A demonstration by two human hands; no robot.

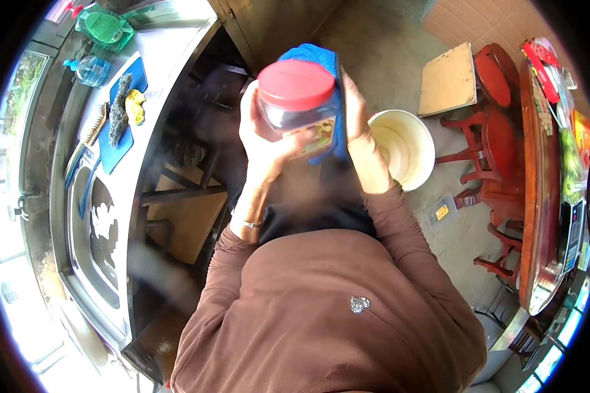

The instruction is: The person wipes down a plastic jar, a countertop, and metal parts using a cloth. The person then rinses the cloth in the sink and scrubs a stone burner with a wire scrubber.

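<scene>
A clear jar (297, 98) with a red screw lid and a coloured label is held up in front of me, lid toward the camera. My left hand (262, 141) is wrapped round its left side, the thumb across the front. A blue cloth (339, 124) lies along the jar's far and right sides. My right hand (356, 118) presses this cloth against the jar from the right; its fingertips are hidden behind.
On the left is a counter with a sink (98, 229), a green bottle (105, 29), a blue bottle (90, 70), a scrubber (118, 111) and a brush (93, 124). At right stand a white bucket (413, 147), red stools (498, 147) and a table (533, 196).
</scene>
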